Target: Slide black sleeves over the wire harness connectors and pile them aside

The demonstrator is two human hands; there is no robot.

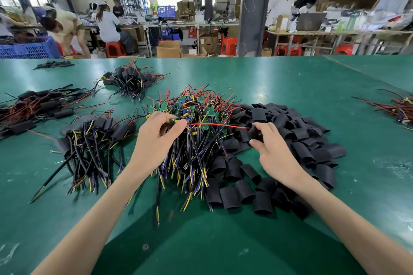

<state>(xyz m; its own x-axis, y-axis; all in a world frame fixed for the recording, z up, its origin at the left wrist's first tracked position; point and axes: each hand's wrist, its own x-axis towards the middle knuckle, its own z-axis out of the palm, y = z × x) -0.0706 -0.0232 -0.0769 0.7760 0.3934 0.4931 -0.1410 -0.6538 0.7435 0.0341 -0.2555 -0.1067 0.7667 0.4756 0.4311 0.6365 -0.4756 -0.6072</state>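
Left hand (pixel 156 138): pinches a harness connector (pixel 175 120) above the bare harness pile (pixel 196 140)
Right hand (pixel 271 147): pinches a black sleeve (pixel 254 133) at the red wire (pixel 219 125)'s tip
Sleeve heap (pixel 297 136): just right of that pile
Sleeved harnesses (pixel 96 138): left, on table (pixel 290 78)

Only two arms showed of the person. The left forearm (pixel 100 207) filled the frame toward 7 o'clock and the right forearm (pixel 335 207) toward 5 o'clock. Both were slim and bare from the picture's edge to the wrist. The left hand (pixel 154 140), nearer 10 o'clock of centre, and the right hand (pixel 276 148), nearer 3 o'clock, were bare as well, with slender fingers. The nails were too small to make out.
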